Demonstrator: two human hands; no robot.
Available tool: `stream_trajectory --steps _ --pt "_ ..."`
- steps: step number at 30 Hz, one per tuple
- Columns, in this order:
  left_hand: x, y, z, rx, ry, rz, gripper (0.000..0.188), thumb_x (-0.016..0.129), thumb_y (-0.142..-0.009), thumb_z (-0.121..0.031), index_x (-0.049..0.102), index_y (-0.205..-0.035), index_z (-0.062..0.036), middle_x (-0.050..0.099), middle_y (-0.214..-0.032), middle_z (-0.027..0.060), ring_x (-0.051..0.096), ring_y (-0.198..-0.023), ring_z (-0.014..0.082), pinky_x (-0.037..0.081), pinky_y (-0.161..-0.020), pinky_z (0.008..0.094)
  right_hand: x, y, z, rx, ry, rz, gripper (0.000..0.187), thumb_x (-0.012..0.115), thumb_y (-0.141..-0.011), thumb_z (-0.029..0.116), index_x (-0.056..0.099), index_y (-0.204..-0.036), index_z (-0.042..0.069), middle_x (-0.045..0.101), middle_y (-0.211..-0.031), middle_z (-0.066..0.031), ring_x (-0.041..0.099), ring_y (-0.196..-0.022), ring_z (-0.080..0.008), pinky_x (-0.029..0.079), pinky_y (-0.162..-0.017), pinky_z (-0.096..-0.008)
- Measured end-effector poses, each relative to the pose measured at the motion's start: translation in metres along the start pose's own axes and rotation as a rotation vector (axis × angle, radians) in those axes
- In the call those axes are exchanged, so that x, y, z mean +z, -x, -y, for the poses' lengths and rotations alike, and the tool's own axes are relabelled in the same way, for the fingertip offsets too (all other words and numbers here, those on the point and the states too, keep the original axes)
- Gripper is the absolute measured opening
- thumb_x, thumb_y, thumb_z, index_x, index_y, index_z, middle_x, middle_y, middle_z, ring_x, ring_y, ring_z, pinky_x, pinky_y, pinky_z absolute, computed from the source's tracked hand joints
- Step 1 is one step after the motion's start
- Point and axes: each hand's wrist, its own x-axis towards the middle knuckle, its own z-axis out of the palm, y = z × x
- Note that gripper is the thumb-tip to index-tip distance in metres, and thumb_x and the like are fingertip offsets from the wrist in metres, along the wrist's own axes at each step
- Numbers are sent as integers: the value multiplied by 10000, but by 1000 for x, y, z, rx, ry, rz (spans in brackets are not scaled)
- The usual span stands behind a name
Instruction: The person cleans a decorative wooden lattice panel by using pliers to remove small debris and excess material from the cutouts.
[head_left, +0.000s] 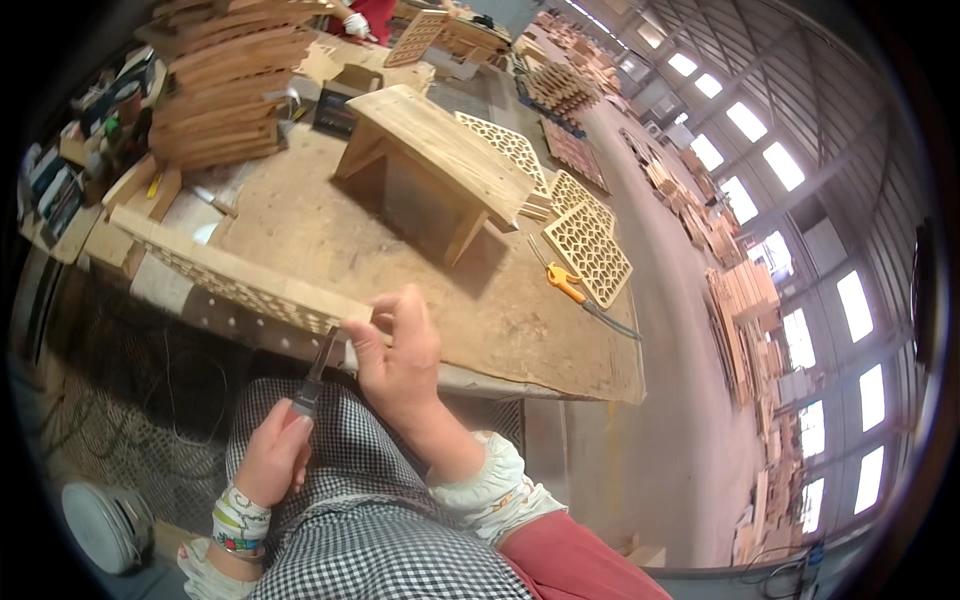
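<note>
Board (pixel 240 280) with holes runs to ten o'clock from our right hand (pixel 403 350), which pinches its end. Our left hand (pixel 275 455) wraps a tool (pixel 307 393) pointing to one o'clock. Past our right hand, at twelve, a wooden stand (pixel 430 140) sits on the table (pixel 520 340).
</note>
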Motion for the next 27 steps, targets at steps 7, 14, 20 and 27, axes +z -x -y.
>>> stream_trajectory --steps 7,14,20,27 --pt "-7 -10 -5 -140 343 255 351 411 -1108 -388 521 -1142 -57 540 -708 55 484 -488 129 419 -432 275 -9 3 -1 -33 86 28 276 743 -969 217 577 -994 -2 581 -873 -134 684 -757 -267 554 -656 -366" --pt "-12 -10 2 -97 431 308 418 391 -1119 -451 521 -1152 -54 553 -692 58 463 -446 133 410 -410 280 1 0 3 -139 95 -1 317 766 -935 268 591 -1004 13 560 -850 -155 595 -726 -341 480 -629 -410" --pt "10 -20 -5 -36 166 113 304 432 -1114 -344 500 -1066 -52 529 -679 8 459 -434 73 395 -389 227 -8 9 0 -15 -52 -5 201 720 -966 115 575 -1013 -15 589 -910 -114 644 -769 -193 551 -672 -308" --pt "11 6 9 102 -71 -53 283 486 -1100 -335 525 -1051 -59 517 -684 -22 473 -454 53 399 -402 218 -5 5 -3 16 -118 27 229 679 -1042 191 562 -1034 -5 540 -932 -29 540 -789 -87 481 -652 -225"
